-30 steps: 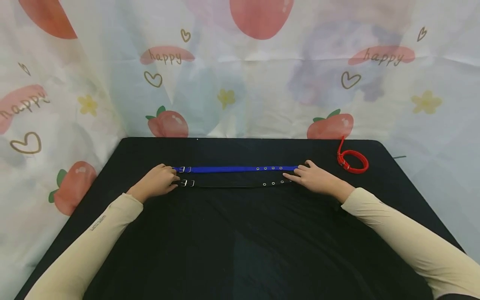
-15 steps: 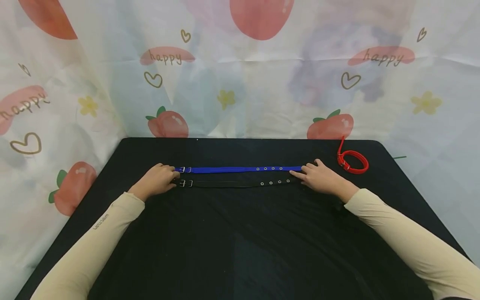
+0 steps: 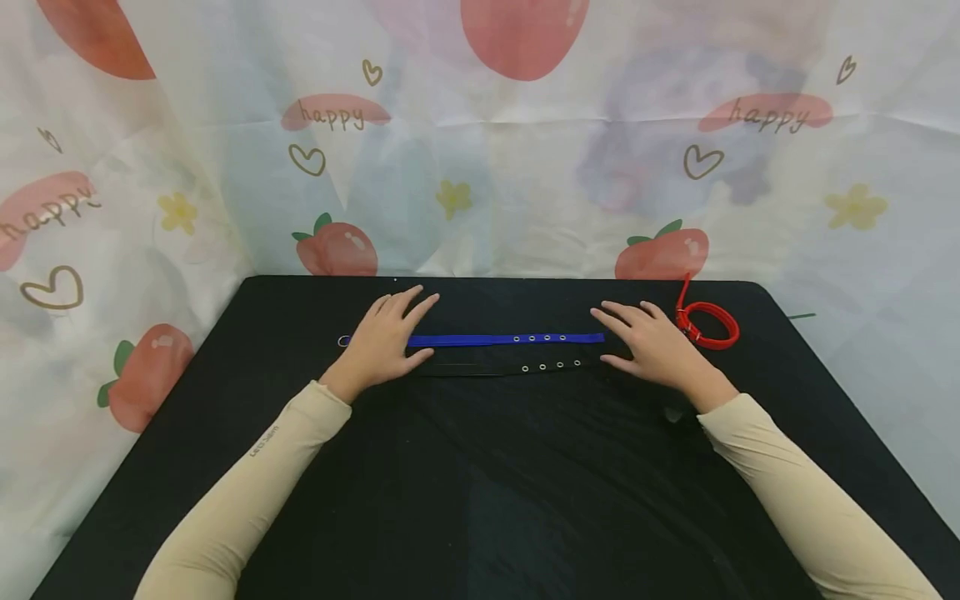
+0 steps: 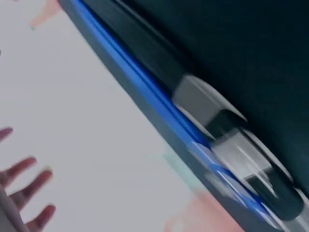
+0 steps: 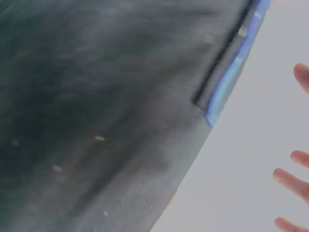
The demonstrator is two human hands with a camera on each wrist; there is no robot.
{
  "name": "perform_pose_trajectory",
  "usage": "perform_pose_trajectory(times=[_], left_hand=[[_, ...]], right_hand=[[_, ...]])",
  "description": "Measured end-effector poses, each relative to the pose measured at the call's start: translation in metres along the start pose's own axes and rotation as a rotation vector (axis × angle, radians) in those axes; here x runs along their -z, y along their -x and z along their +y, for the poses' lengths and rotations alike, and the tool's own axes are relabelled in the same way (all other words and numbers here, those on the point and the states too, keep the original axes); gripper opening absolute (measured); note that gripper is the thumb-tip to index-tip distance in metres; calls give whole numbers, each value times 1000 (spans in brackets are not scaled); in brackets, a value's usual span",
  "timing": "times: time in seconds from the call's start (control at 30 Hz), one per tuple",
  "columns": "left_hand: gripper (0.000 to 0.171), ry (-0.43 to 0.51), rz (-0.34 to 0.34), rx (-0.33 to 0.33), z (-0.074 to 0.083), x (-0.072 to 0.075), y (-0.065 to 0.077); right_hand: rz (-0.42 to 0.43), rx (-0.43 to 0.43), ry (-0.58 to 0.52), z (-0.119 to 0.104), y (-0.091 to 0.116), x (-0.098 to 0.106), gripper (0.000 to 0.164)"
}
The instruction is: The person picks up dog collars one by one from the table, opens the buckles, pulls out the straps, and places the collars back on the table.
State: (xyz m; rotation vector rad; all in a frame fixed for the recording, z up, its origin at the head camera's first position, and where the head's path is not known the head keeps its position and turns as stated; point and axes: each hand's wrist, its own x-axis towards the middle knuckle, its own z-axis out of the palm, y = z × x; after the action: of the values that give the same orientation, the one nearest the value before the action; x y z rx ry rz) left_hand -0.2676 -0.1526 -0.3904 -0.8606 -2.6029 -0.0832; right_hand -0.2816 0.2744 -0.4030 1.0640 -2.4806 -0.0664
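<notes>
A blue collar (image 3: pixel 465 340) with a buckle end and metal eyelets lies straight across the black table. Parallel to it on the near side is a black collar (image 3: pixel 480 370), hard to see but for its eyelets. My left hand (image 3: pixel 378 346) is above their left ends, fingers spread, hiding the buckles in the head view. The left wrist view shows the black collar's metal buckle (image 4: pixel 241 152), blurred, beside the blue strap (image 4: pixel 140 82). Just off the right ends is my right hand (image 3: pixel 656 346), fingers extended. Neither hand holds anything.
A red collar (image 3: pixel 714 342) lies coiled at the back right, its loose end sticking up, close behind my right hand. The table (image 3: pixel 420 500) meets a printed curtain (image 3: pixel 525 192) at its back edge; the curtain also hangs along the left side.
Both hands have let go of the collar ends. My left hand has moved right and its fingers have spread; the right has opened and shifted slightly right. The collars lie nearly unchanged.
</notes>
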Motion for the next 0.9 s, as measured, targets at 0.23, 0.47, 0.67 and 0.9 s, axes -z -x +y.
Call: perform_pose_trajectory(times=[0.23,0.47,0.67,0.9], left_hand=[[75,10,145,33,70,-10,-65],[73,20,63,-35,137,-24,-134],[70,-3,-92,-143,191,-53,-180],[64,-68,-286,-218,238,-80,-218]], right_hand=[[148,-137,10,15,14,18,73],[153,-233,41,39,40,36,82],[46,-324,56,58,65,34,70],[-88,-403,45,77,89,25,61]])
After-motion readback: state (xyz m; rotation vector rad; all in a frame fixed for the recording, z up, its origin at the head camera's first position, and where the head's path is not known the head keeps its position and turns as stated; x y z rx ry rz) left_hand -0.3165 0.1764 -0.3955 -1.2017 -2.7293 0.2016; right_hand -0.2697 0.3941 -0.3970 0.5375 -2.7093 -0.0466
